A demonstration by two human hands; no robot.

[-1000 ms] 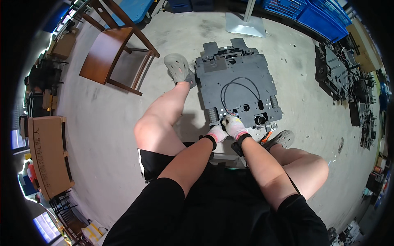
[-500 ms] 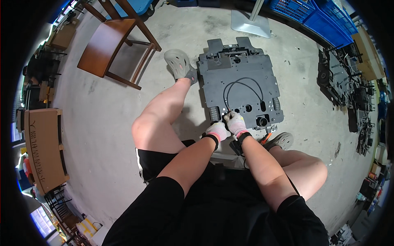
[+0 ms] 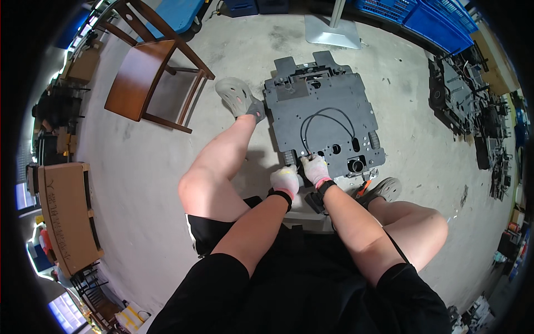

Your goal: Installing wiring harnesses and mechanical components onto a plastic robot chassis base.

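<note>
A dark grey flat metal chassis [image 3: 328, 94] with small ridged wheels lies on the floor between my legs. Over its top loops a black cable [image 3: 325, 109], one end running down to its near edge. My right hand [image 3: 316, 169], in a whitish glove with a pink cuff, is closed on that cable end at the near edge. Beside it, my left hand [image 3: 285, 179], gloved likewise, is closed at the near left corner, by a ridged wheel [image 3: 290, 157]; whatever its fingers hold is hidden. Near my right foot is an orange-handled tool [image 3: 365, 186].
A brown wooden chair [image 3: 139, 78] stands at the far left. Beyond the chassis is a metal stand base [image 3: 334, 34]; blue crates [image 3: 439, 25] are at the far right. Black machine parts [image 3: 453, 97] line the right side. A cardboard box [image 3: 69, 217] stands left.
My left hand has shifted left and slightly nearer, away from my right hand. My right hand stays at the cable's end. The whole view has shifted slightly.
</note>
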